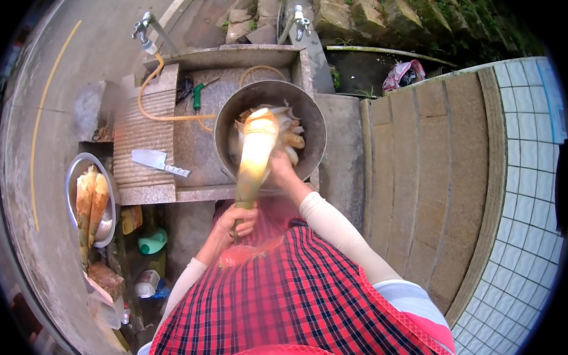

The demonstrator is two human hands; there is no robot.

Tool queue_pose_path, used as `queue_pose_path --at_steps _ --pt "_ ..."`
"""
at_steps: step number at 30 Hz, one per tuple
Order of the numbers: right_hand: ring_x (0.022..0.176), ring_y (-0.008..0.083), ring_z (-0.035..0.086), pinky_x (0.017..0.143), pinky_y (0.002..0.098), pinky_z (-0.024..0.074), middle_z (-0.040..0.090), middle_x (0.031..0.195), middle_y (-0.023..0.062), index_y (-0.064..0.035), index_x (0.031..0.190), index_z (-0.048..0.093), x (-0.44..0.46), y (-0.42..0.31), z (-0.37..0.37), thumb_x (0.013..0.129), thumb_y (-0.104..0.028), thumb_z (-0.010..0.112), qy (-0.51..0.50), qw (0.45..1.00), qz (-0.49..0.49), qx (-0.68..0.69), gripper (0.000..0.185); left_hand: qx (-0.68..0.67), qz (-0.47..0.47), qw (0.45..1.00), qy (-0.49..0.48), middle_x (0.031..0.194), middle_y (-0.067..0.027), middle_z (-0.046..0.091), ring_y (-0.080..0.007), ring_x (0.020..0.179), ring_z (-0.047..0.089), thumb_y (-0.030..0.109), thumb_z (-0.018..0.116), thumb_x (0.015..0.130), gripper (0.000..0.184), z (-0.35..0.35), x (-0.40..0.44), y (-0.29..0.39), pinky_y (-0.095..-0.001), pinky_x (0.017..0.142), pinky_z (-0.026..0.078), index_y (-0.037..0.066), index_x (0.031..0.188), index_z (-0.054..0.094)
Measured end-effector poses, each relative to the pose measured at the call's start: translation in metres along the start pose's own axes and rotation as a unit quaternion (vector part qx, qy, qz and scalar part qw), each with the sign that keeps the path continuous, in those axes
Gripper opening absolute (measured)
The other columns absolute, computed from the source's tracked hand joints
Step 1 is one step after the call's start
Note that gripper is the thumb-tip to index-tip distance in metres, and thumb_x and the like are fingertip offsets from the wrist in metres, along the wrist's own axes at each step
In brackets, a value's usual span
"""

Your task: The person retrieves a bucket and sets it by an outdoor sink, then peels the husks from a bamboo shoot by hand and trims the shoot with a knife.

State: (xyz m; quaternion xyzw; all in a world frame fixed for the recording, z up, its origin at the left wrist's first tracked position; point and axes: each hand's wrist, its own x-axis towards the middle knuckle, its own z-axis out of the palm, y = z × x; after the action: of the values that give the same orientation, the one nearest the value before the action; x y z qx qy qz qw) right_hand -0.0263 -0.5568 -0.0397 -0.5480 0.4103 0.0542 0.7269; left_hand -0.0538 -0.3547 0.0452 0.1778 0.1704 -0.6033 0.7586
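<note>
A long bamboo shoot (258, 148), pale and peeled toward its upper part and green at the near end, is tilted over a large metal pot (317, 135). My left hand (237, 220) is wrapped round its green end, just in front of the pot. My right hand (282, 167) reaches over the pot's near right rim, close beside the shoot. The shoot and the wrist hide most of its fingers. Inside the pot lie several pale pieces of bamboo shoot (293, 139). To the left, a cleaver (152, 159) rests on the ridged washboard slab (145, 129).
The pot stands in a stone sink (195, 135) with a green spray nozzle (197, 98) and an orange hose (140, 103) from a tap (143, 30). A metal basin (114, 209) at left holds whole bamboo shoots (94, 199). Stone steps (428, 157) lie at right.
</note>
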Motion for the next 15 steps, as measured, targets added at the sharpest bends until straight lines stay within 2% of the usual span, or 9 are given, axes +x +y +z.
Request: queue_pose_path --at_steps 1,4,5,7,9,12,13,14,15 --pt "0.067 0.0213 0.059 0.055 0.0321 0.0475 0.061 0.084 0.0126 0.0055 0.099 0.057 0.021 0.025 -0.003 0.078 0.000 0.053 0.009 0.999 -0.024 -0.019 0.022 -0.034 -0.010 0.998 -0.043 0.063 -0.0024 0.041 -0.0078 0.035 0.037 0.005 0.050 0.084 0.021 -0.013 0.003 -0.002 -0.0235 0.032 0.032 0.001 0.103 0.045" --pt "0.084 0.0259 0.061 0.073 0.0376 0.0495 0.062 0.095 0.0164 0.0046 0.107 0.055 0.024 0.020 0.010 0.081 -0.005 0.051 0.018 0.996 0.039 0.073 0.028 -0.166 -0.026 0.976 -0.139 0.062 -0.0026 0.041 -0.0079 0.035 0.037 0.005 0.049 0.084 0.025 -0.026 0.006 -0.002 -0.0242 0.032 0.033 -0.001 0.107 0.041" --pt "0.089 0.0268 0.060 0.078 0.0390 0.0486 0.061 0.100 0.0169 0.0038 0.110 0.054 0.022 0.014 0.012 0.083 -0.008 0.050 -0.020 0.977 0.103 0.184 0.030 -0.188 -0.021 0.970 -0.155 0.061 -0.0018 0.040 -0.0080 0.035 0.037 0.006 0.049 0.084 0.027 -0.029 0.007 -0.002 -0.0244 0.032 0.034 -0.002 0.108 0.039" --pt "0.098 0.0287 0.059 0.087 0.0417 0.0467 0.060 0.109 0.0178 0.0023 0.116 0.051 -0.021 -0.034 0.022 0.085 -0.013 0.048 -0.087 0.886 0.230 0.393 0.034 -0.240 -0.026 0.951 -0.191 0.062 -0.0019 0.040 -0.0083 0.035 0.037 0.008 0.049 0.084 0.028 -0.031 0.007 0.002 -0.0246 0.032 0.034 -0.003 0.108 0.038" --pt "0.103 0.0297 0.058 0.090 0.0431 0.0454 0.059 0.113 0.0171 0.0013 0.118 0.049 -0.023 -0.033 0.020 0.087 -0.016 0.045 -0.125 0.876 0.236 0.401 0.036 -0.265 -0.033 0.939 -0.217 0.062 -0.0006 0.040 -0.0074 0.036 0.038 0.011 0.051 0.084 0.027 -0.028 0.006 0.002 -0.0236 0.034 0.035 -0.004 0.105 0.042" --pt "0.103 0.0293 0.058 0.091 0.0433 0.0452 0.059 0.113 0.0156 0.0004 0.119 0.049 -0.019 -0.028 0.021 0.090 -0.019 0.044 -0.155 0.870 0.209 0.419 0.035 -0.205 -0.077 0.966 -0.136 0.062 0.0004 0.039 -0.0077 0.039 0.042 0.012 0.051 0.084 0.024 -0.020 0.001 0.013 -0.0227 0.034 0.036 -0.003 0.101 0.043" --pt "0.103 0.0286 0.058 0.090 0.0427 0.0458 0.059 0.112 0.0153 0.0003 0.118 0.050 -0.023 -0.027 0.023 0.091 -0.020 0.045 -0.149 0.872 0.194 0.424 0.035 -0.151 -0.100 0.982 -0.055 0.063 -0.0007 0.045 -0.0102 0.041 0.047 0.014 0.057 0.083 0.027 -0.012 -0.004 0.021 -0.0232 0.036 0.040 -0.003 0.100 0.044" --pt "0.102 0.0280 0.058 0.089 0.0420 0.0464 0.059 0.112 0.0149 0.0002 0.118 0.050 -0.025 -0.026 0.024 0.091 -0.021 0.045 -0.144 0.874 0.182 0.428 0.034 -0.017 -0.067 0.997 0.047 0.063 -0.0015 0.046 -0.0109 0.043 0.049 0.015 0.059 0.082 0.029 -0.001 -0.007 0.026 -0.0238 0.037 0.041 -0.002 0.100 0.044" --pt "0.101 0.0262 0.058 0.087 0.0403 0.0470 0.060 0.110 0.0136 0.0000 0.117 0.050 -0.021 -0.022 0.024 0.091 -0.021 0.047 -0.138 0.887 0.148 0.415 0.034 0.118 -0.031 0.981 0.150 0.064 -0.0024 0.048 -0.0116 0.044 0.050 0.017 0.061 0.081 0.032 0.013 -0.010 0.029 -0.0244 0.038 0.042 -0.002 0.101 0.044"
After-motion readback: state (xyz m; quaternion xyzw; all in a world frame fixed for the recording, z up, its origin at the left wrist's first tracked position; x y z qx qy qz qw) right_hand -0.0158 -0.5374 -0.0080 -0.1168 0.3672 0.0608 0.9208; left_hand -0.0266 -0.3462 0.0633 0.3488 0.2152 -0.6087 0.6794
